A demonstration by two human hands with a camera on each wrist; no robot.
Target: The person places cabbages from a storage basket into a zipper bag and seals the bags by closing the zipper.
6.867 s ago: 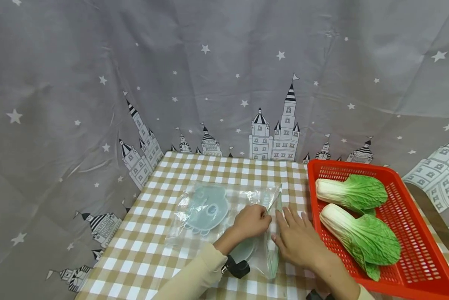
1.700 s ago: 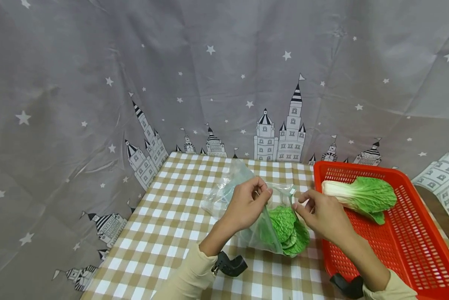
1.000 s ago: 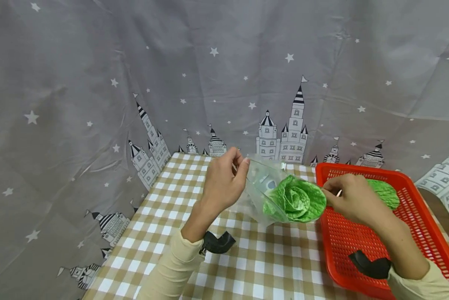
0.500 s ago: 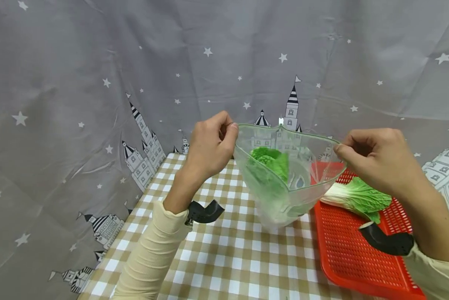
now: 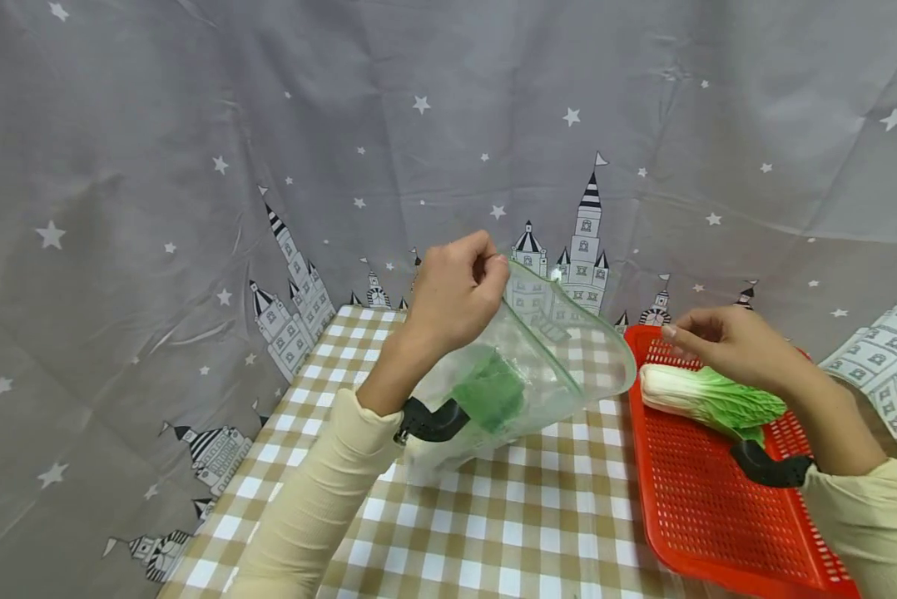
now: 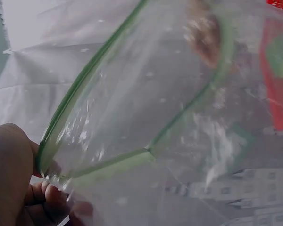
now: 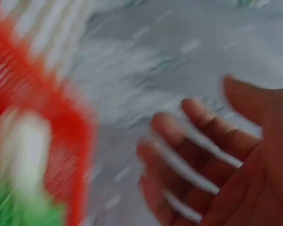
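My left hand [image 5: 456, 291] pinches one corner of a clear zip bag [image 5: 549, 374] and holds it up above the table. The bag's green-edged mouth hangs wide and faces right; in the left wrist view, the thumb and fingers grip the green rim [image 6: 80, 89]. Inside the bag, toward its lower part, a green leafy Chinese cabbage [image 5: 491, 391] shows through the plastic. My right hand [image 5: 744, 345], with nothing in it, hovers over a second Chinese cabbage [image 5: 706, 398]. In the right wrist view its fingers [image 7: 212, 127] are loosely spread.
The second cabbage lies at the back of a red perforated basket [image 5: 718, 516] on the right. A brown-and-white checked cloth [image 5: 448, 541] covers the table. Behind it hangs a grey curtain [image 5: 389, 75] printed with stars and castles.
One cabbage has gone from the basket into the bag, which was lifted off the table. My right hand has let go of the bag's rim and moved over the basket; the bag swung left.
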